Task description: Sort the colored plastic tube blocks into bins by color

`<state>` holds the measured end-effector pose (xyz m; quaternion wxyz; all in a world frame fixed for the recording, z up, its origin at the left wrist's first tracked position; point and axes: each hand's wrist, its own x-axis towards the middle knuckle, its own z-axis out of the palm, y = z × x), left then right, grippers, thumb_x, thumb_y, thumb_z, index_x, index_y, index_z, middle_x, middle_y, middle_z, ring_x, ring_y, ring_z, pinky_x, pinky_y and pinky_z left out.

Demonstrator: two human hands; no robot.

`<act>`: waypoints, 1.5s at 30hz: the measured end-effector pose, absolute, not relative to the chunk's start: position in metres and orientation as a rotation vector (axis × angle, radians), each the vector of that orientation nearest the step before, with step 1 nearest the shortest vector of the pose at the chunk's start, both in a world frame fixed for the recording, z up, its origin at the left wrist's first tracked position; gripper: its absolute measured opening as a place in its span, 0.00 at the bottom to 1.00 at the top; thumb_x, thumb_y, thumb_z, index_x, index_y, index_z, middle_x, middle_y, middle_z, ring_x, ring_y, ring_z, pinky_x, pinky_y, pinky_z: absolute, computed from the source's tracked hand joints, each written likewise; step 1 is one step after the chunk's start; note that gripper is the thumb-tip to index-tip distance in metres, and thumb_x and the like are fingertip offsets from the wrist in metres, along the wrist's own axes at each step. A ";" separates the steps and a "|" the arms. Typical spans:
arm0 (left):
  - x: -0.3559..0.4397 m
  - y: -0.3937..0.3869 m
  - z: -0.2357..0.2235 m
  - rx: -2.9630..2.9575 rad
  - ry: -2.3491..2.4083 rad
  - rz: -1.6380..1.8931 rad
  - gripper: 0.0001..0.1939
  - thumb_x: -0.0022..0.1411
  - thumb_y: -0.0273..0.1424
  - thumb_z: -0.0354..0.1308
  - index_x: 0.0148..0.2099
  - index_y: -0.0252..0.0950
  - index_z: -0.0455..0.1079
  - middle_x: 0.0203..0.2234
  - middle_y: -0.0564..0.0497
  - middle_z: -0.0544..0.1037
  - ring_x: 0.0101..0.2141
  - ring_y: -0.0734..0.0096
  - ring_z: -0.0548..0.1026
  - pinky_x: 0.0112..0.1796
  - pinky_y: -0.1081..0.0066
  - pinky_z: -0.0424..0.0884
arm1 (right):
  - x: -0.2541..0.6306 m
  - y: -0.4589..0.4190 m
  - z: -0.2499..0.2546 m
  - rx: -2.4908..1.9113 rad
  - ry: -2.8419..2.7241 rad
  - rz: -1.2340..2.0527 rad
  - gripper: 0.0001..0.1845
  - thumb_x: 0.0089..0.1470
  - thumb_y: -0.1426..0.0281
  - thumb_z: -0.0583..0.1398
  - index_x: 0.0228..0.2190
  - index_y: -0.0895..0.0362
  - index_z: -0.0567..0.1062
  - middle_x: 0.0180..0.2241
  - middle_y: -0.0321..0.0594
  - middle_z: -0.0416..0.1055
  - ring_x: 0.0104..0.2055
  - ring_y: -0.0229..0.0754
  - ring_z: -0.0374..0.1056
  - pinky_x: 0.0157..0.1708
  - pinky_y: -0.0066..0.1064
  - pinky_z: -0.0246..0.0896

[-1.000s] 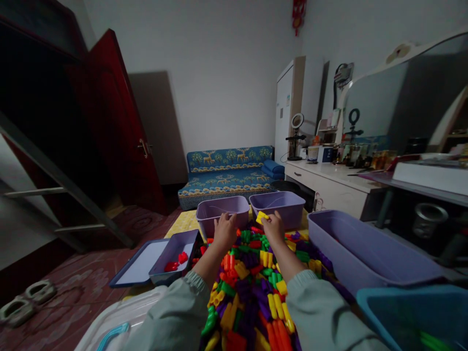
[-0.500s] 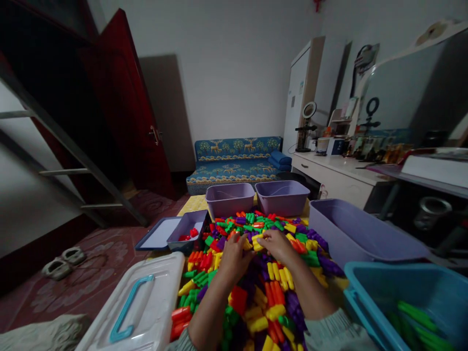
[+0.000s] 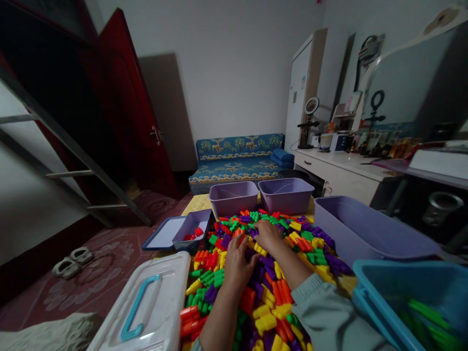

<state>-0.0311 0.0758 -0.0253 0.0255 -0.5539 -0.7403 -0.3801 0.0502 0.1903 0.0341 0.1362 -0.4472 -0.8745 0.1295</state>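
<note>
A wide heap of bullet-shaped plastic building blocks [image 3: 265,322] in red, orange, yellow, green and purple covers the table. Over its middle, my left hand [image 3: 237,261] hovers low with thumb and fingers apart, and nothing shows between them. My right hand [image 3: 269,236] reaches farther in, its fingertips down among the blocks near the far part of the heap. What those fingertips touch is hidden. Just below the right hand lies a yellow block [image 3: 260,249].
Two purple bins [image 3: 234,199] stand behind the heap, with a long purple bin [image 3: 369,239] and a blue tub [image 3: 409,287] holding green pieces at right. At left are a small box [image 3: 181,239] with red pieces and a white lid [image 3: 149,297] with blue handle.
My right hand has moved forward and left, away from the yellow block it was touching. My left hand is slightly lower, its thumb apart from the fingers. The view has shifted slightly.
</note>
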 end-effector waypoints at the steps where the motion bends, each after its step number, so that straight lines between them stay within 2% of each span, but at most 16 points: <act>1: -0.031 0.075 -0.025 -1.708 -2.291 -1.178 0.27 0.55 0.36 0.60 0.56 0.34 0.67 0.56 0.40 0.67 0.57 0.53 0.63 0.57 0.54 0.61 | 0.048 0.190 0.034 -1.307 -2.546 0.364 0.19 0.46 0.71 0.62 0.43 0.55 0.77 0.48 0.49 0.72 0.48 0.50 0.69 0.45 0.36 0.60; 5: -0.030 0.075 -0.028 -1.705 -2.289 -1.189 0.27 0.53 0.35 0.62 0.55 0.37 0.68 0.57 0.42 0.66 0.57 0.53 0.62 0.56 0.53 0.62 | 0.050 0.190 0.036 -1.330 -2.580 0.352 0.17 0.44 0.70 0.63 0.39 0.58 0.78 0.45 0.52 0.73 0.46 0.51 0.70 0.41 0.36 0.61; 9: -0.030 0.074 -0.028 -1.699 -2.289 -1.214 0.27 0.53 0.37 0.62 0.55 0.38 0.68 0.57 0.42 0.66 0.58 0.52 0.62 0.56 0.51 0.62 | 0.068 0.193 0.040 -1.307 -2.540 0.356 0.14 0.48 0.65 0.62 0.38 0.55 0.76 0.41 0.43 0.75 0.44 0.45 0.70 0.39 0.31 0.59; 12: -0.030 0.073 -0.026 -1.697 -2.288 -1.244 0.25 0.54 0.35 0.62 0.55 0.38 0.69 0.57 0.42 0.66 0.57 0.52 0.62 0.56 0.51 0.62 | 0.090 0.191 0.047 -1.206 -2.439 0.525 0.11 0.50 0.63 0.59 0.35 0.55 0.75 0.34 0.38 0.75 0.37 0.40 0.70 0.33 0.27 0.58; 14: -0.030 0.073 -0.026 -1.688 -2.290 -1.256 0.23 0.55 0.34 0.61 0.54 0.37 0.70 0.56 0.42 0.67 0.57 0.53 0.63 0.56 0.53 0.62 | 0.106 0.184 0.052 -1.086 -2.486 0.682 0.09 0.47 0.63 0.61 0.30 0.55 0.74 0.29 0.35 0.74 0.32 0.38 0.69 0.29 0.26 0.56; 16: -0.031 0.074 -0.027 -1.679 -2.285 -1.268 0.21 0.57 0.33 0.59 0.53 0.36 0.71 0.55 0.41 0.68 0.56 0.54 0.63 0.56 0.54 0.62 | 0.117 0.173 0.055 -1.028 -2.619 0.700 0.07 0.43 0.65 0.62 0.27 0.54 0.74 0.26 0.34 0.73 0.31 0.39 0.68 0.28 0.26 0.53; 20: -0.033 0.076 -0.033 -1.666 -2.262 -1.335 0.16 0.59 0.31 0.56 0.50 0.37 0.73 0.53 0.42 0.70 0.54 0.56 0.66 0.55 0.54 0.65 | 0.123 0.149 0.051 -1.095 -2.774 0.486 0.10 0.40 0.67 0.64 0.30 0.51 0.77 0.32 0.36 0.75 0.38 0.44 0.69 0.33 0.29 0.54; 25: -0.034 0.075 -0.034 -1.629 -2.216 -1.406 0.13 0.60 0.30 0.55 0.47 0.37 0.74 0.49 0.43 0.72 0.51 0.59 0.69 0.52 0.58 0.68 | 0.116 0.131 0.039 -1.028 -2.836 0.350 0.16 0.44 0.72 0.60 0.38 0.52 0.77 0.41 0.41 0.74 0.48 0.49 0.67 0.43 0.33 0.56; 28: -0.032 0.071 -0.027 -1.651 -2.179 -1.324 0.11 0.60 0.32 0.56 0.44 0.37 0.75 0.43 0.43 0.75 0.46 0.60 0.71 0.48 0.59 0.69 | 0.114 0.131 0.036 -1.077 -2.815 0.316 0.18 0.45 0.75 0.58 0.40 0.53 0.76 0.42 0.42 0.74 0.47 0.48 0.68 0.43 0.33 0.56; 33: -0.028 0.063 -0.013 -1.660 -2.141 -1.133 0.09 0.55 0.34 0.61 0.39 0.39 0.76 0.33 0.47 0.76 0.40 0.58 0.72 0.48 0.54 0.65 | 0.117 0.149 0.034 -1.195 -2.632 0.367 0.19 0.45 0.79 0.56 0.39 0.51 0.74 0.35 0.39 0.76 0.41 0.45 0.71 0.38 0.30 0.56; 36: -0.027 0.062 -0.011 -1.752 -2.153 -1.075 0.11 0.53 0.34 0.64 0.40 0.41 0.76 0.33 0.48 0.76 0.40 0.57 0.71 0.46 0.54 0.65 | 0.120 0.163 0.031 -1.156 -2.433 0.610 0.15 0.46 0.77 0.57 0.37 0.53 0.74 0.32 0.38 0.76 0.37 0.42 0.71 0.34 0.27 0.57; 39: -0.028 0.065 -0.014 -1.812 -2.147 -1.097 0.10 0.54 0.34 0.63 0.41 0.41 0.76 0.32 0.48 0.76 0.39 0.58 0.71 0.43 0.57 0.66 | 0.120 0.169 0.028 -1.035 -2.151 1.072 0.12 0.46 0.74 0.58 0.36 0.55 0.73 0.28 0.35 0.74 0.26 0.38 0.70 0.24 0.25 0.56; 42: -0.028 0.068 -0.019 -1.768 -2.141 -1.196 0.09 0.56 0.32 0.61 0.41 0.40 0.76 0.32 0.47 0.75 0.38 0.60 0.71 0.40 0.61 0.67 | 0.116 0.165 0.030 -0.860 -1.823 1.505 0.13 0.44 0.70 0.61 0.36 0.56 0.71 0.23 0.32 0.72 0.19 0.35 0.66 0.17 0.23 0.53; 45: -0.028 0.070 -0.023 -1.737 -2.144 -1.278 0.09 0.55 0.29 0.61 0.40 0.39 0.76 0.32 0.47 0.74 0.37 0.61 0.71 0.38 0.64 0.67 | 0.110 0.157 0.035 -0.716 -1.453 1.769 0.18 0.41 0.67 0.67 0.35 0.57 0.70 0.22 0.30 0.70 0.19 0.33 0.66 0.17 0.21 0.56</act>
